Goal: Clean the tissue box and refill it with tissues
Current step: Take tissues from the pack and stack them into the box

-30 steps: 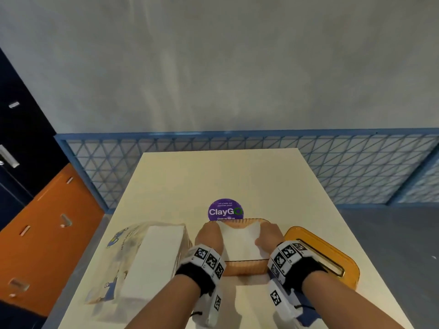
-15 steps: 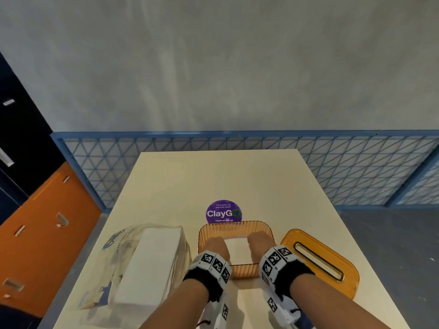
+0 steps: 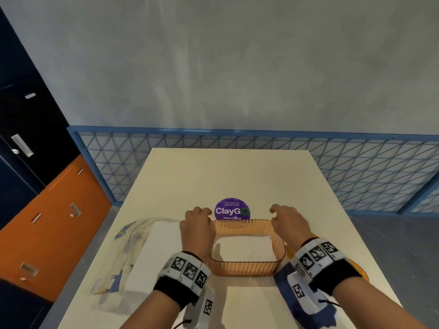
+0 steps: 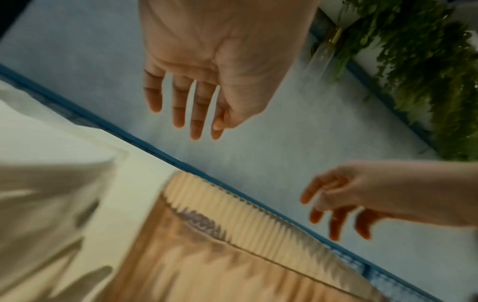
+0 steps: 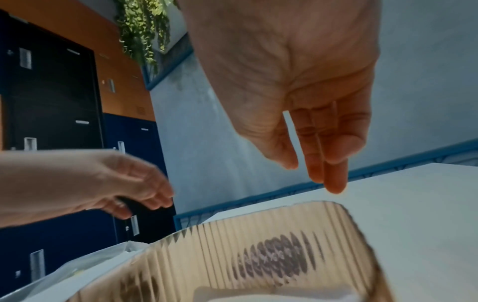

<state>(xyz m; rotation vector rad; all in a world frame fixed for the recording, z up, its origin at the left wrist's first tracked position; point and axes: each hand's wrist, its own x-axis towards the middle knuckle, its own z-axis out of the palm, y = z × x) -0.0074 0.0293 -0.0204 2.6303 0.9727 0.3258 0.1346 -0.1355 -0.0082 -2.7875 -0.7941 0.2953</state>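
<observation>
Amber ribbed plastic forms the tissue box (image 3: 247, 267) at the table's (image 3: 228, 176) near end, with tissues (image 3: 244, 248) laid inside (refilling looks mostly done). Left hand (image 3: 197, 229) and right hand (image 3: 288, 224) are held above its rim, fingers loose, holding nothing. Fitting the lid (image 3: 363, 277), partly hidden behind the right wrist, is judged next; the tissue pack (image 3: 152, 252) lies left.

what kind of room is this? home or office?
Most likely an office pantry or shared break area, not a home. The purple sticker on the table says to keep pantries clean. Numbered-looking navy and orange lockers line the left side, and a blue mesh partition borders the table.
</observation>
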